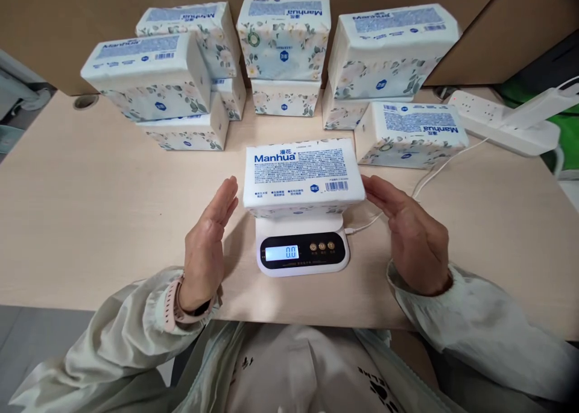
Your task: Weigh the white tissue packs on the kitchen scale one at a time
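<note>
Head view: tissue pack (305, 172) sits on scale (301, 268); display (281, 253) says 0.0. L hand (203, 253) left of scale, fingers straight, empty; R hand (416, 244) right of it, fingers extended, nothing gripped, can't tell if touching pack. Best centre pack, then hands off w/o pressing, for a true wt. Pack: white, boxy, blue print, floral trim.

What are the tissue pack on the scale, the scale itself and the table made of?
Tissue pack: likely thin plastic film; printed, slightly shiny, creased at its edges.
Kitchen scale: apparently smooth white plastic, with a glossy dark display panel.
Table: pale, satin top with faint wood grain; laminate or real wood, I can't tell.
</note>
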Tool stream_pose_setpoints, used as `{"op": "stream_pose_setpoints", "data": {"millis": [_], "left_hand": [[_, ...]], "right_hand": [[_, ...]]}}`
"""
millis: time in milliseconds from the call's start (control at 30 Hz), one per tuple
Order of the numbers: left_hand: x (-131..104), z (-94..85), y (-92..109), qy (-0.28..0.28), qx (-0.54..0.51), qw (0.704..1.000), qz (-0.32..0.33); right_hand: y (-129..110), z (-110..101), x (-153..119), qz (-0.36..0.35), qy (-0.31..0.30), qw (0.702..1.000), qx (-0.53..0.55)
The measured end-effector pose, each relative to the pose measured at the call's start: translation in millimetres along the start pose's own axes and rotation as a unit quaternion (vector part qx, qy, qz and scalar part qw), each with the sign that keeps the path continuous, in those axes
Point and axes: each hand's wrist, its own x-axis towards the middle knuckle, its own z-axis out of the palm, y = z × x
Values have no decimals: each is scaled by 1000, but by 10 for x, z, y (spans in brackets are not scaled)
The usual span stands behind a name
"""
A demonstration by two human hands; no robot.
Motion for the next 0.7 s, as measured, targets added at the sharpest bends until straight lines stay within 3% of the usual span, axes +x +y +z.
{"op": "stream_pose_setpoints", "data": {"millis": [267,533,700], "left_hand": [[7,11,2,19,-12,1000,-16],[-9,3,14,36,-15,999,-21],[-6,-8,32,28,-7,999,-16]], "right_hand": [[40,43,2,-9,22,999,-23],[-39,102,18,6,96,995,-39],[-57,104,28,-13,93,995,-35]]}}
